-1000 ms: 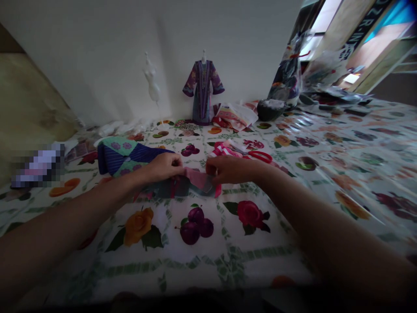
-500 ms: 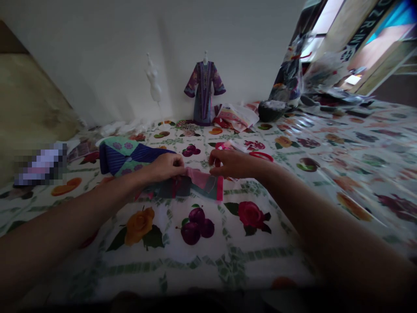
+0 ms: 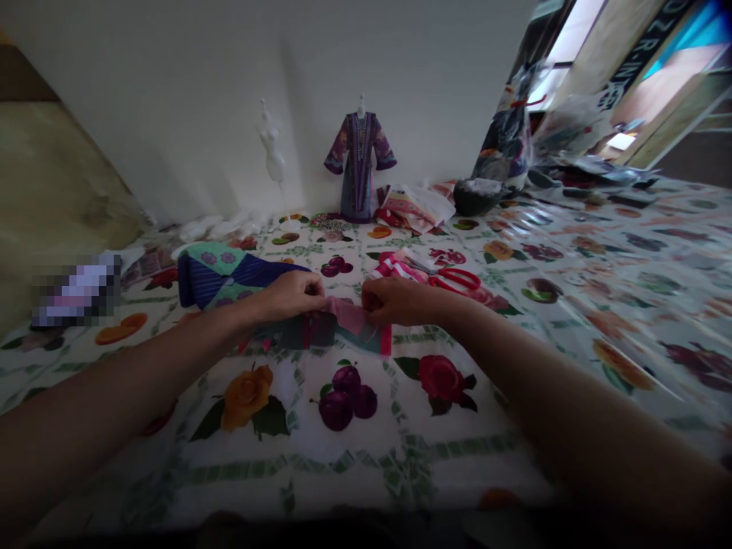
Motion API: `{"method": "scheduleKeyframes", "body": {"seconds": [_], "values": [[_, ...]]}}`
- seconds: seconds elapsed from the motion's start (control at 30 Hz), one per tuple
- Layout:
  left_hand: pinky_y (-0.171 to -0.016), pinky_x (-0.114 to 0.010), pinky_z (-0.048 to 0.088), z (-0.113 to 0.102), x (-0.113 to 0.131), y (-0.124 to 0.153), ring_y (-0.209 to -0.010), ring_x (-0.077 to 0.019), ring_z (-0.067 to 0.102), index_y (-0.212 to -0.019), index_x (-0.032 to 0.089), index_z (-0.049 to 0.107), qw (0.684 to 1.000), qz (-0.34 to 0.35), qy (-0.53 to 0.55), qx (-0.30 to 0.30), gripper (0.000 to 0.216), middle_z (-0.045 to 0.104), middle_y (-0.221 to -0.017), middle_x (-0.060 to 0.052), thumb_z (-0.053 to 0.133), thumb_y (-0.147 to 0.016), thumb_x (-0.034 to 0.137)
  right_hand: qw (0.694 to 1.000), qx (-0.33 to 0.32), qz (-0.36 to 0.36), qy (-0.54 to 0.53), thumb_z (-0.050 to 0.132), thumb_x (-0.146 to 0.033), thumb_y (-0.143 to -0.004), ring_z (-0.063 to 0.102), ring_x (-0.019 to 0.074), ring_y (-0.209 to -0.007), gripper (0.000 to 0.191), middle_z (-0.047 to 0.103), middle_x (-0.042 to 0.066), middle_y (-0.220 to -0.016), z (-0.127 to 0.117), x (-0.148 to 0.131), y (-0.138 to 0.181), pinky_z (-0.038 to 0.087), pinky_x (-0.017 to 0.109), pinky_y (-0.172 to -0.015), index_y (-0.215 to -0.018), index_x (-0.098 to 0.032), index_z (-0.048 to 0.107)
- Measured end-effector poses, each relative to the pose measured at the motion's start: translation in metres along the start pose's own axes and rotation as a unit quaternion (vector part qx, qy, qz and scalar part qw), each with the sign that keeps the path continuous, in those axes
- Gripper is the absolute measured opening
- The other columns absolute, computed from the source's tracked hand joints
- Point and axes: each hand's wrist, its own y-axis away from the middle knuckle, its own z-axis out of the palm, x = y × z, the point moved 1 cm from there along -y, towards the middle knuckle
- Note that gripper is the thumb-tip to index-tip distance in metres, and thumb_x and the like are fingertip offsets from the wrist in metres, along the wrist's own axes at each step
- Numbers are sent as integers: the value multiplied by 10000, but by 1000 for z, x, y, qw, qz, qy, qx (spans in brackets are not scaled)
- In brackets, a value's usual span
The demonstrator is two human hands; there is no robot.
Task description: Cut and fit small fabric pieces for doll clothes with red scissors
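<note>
A small piece of fabric [image 3: 348, 314], pink over grey-green with a bright pink edge, lies on the flowered tablecloth in front of me. My left hand [image 3: 293, 295] pinches its upper left part between thumb and fingers. At its upper right, my right hand [image 3: 386, 300] has its fingertips closed on the pink cloth. Just behind the left hand is a blue and green patterned cushion-like cloth item [image 3: 211, 276]. Red-handled scissors [image 3: 457, 279] lie beyond my right wrist, on pink and white striped cloth [image 3: 394, 264].
Against the wall stand a bare white mini dress form [image 3: 273, 149] and another wearing a purple robe [image 3: 359, 164]. Folded cloth [image 3: 420, 207] and a dark bowl [image 3: 477, 195] sit to their right. Plastic bags [image 3: 577, 126] are piled at the back right.
My right hand has come down and left onto the pink fabric, its fingers closing there. The scissors and striped cloth behind it show more now. My left hand keeps its pinch.
</note>
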Motion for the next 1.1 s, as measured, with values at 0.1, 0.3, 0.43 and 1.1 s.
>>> {"method": "scheduleKeyframes", "body": {"seconds": [0.1,0.3,0.43,1.1], "values": [[-564,-241,423,0,2,2,-616,-148,618,-724,185,586,1000,-6,1,-3,223,643,-667,-2,697,-746,378,1000,-10,-13,5,655,-109,-790,606,182,-758,140,678,49,-893,1,0,-1,407,285,-602,-794,-219,568],[-598,-256,464,0,3,3,-649,-169,649,-743,185,581,1000,-5,15,-26,282,676,-672,-26,722,-725,428,999,-26,-38,18,650,-98,-789,594,187,-798,127,660,40,-871,-5,6,1,411,296,-653,-756,-208,597],[-599,-258,484,1,4,3,-662,-174,665,-747,189,570,998,-11,31,-45,249,677,-686,-17,727,-708,378,998,-61,-34,6,630,-154,-825,587,167,-738,50,659,15,-814,-15,13,5,414,290,-641,-809,-201,631],[-528,-239,448,8,-6,3,-608,-168,657,-750,204,565,997,13,6,-76,231,670,-643,3,715,-724,377,997,-62,3,50,661,-164,-831,575,164,-788,61,659,30,-908,-14,6,8,396,270,-648,-876,-192,631]]}}
